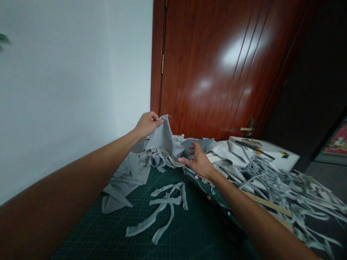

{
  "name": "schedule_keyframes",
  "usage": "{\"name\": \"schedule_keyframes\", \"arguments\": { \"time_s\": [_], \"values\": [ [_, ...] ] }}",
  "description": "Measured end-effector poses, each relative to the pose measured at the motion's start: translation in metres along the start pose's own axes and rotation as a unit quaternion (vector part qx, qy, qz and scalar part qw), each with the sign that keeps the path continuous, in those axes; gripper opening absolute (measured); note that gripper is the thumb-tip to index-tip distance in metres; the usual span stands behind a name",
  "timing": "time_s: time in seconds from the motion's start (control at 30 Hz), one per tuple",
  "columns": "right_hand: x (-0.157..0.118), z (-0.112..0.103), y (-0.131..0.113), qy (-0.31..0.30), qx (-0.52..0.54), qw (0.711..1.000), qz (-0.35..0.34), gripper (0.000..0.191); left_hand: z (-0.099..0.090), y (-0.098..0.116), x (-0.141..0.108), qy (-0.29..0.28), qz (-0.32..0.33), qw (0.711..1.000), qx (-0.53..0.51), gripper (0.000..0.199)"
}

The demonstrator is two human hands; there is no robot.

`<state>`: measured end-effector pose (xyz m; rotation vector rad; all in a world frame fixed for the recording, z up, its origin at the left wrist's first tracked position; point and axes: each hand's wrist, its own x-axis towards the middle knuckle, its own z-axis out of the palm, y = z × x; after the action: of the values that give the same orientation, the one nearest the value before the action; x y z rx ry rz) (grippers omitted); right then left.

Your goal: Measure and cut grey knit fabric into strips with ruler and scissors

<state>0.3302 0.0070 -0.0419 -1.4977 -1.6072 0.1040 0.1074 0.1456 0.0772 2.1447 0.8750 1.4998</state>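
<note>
your left hand (147,125) pinches a raised corner of the grey cloth (162,136) between thumb and fingers; your right hand (201,163) is spread, thumb apart from curved fingers, and you can't tell whether it touches anything. the cloth hangs from that pinch above the far end of the green cutting mat (195,225), its lower part resting among crumpled scraps. it looks light, soft and limp, unlikely to slip or break, but apt to fold; two corners or a long edge seem the best hold.
</note>
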Motion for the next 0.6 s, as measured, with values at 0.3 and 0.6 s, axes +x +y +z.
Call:
{"name": "schedule_keyframes", "arguments": {
  "time_s": [0.3, 0.6],
  "values": [
    [0.056, 0.004, -0.026, 0.070, 0.220, 0.972, 0.034, 0.024, -0.037, 0.056, 0.001, 0.002, -0.043, 0.988, -0.146, 0.017],
    [0.031, -0.064, -0.038, 0.145, 0.347, 0.925, 0.051, 0.047, -0.073, 0.057, -0.034, -0.075, -0.096, 0.971, -0.204, 0.017]
  ]
}}
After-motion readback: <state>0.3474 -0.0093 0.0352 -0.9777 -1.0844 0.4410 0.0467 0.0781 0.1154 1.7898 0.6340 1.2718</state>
